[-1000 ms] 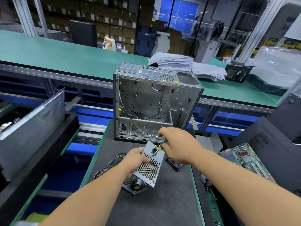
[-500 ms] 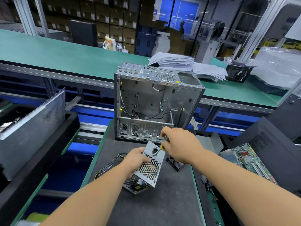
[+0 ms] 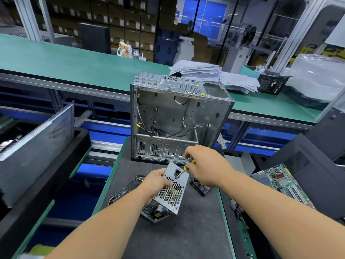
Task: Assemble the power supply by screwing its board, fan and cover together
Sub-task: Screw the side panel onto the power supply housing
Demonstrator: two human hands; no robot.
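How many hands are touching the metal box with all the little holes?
2. The left hand grips the power supply by its left side. The right hand holds a screwdriver against its top and may brush it.

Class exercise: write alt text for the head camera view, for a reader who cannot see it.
A person's left hand grips a tilted, perforated metal power supply over a dark work mat, while the right hand holds a yellow-handled screwdriver against its top face. An open, empty computer case stands just behind.
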